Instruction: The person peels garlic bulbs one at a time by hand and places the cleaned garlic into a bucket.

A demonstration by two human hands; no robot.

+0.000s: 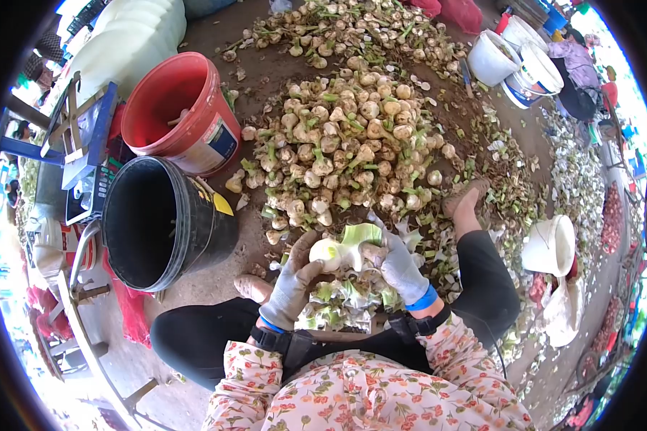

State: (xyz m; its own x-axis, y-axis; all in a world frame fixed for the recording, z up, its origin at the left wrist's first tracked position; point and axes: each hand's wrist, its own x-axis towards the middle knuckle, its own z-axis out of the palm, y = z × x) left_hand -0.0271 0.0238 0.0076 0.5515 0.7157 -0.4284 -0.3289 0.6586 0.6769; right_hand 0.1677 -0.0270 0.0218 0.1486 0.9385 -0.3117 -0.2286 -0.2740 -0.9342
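Just beside the garlic pile (352, 144), the left hand (287, 287) grips a white bulb (325, 253), maybe to steady it; the right hand (402, 273) pinches its skin (361, 235).

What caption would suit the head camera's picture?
Right hand on a pale bulb, left hand on its leafy skin, before a heap of unpeeled bulbs.

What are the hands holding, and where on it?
A bulb: the left hand grips its round white end, the right hand its leafy end.
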